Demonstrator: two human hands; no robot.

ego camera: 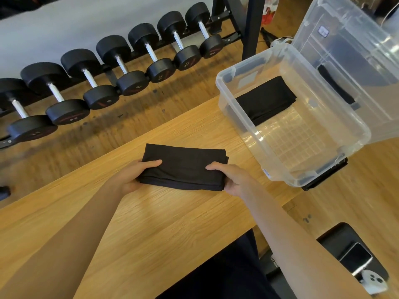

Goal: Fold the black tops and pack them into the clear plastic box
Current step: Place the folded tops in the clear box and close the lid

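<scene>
Hands, left (pixel 131 176) and right (pixel 232 180), pinch folded top (pixel 183 167) at its ends; cloth is light, limp: support both ends into box (pixel 239 113).

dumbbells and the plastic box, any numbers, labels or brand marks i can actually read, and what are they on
Nothing can be read with confidence.
Dumbbells: pale numerals and red marks on the end faces, too blurred to read.
Clear plastic box: small white sticker on the near corner, print too small.
Lid: small dark-edged label, illegible.
Folded black top held by left hand and right hand: no text shows.
</scene>
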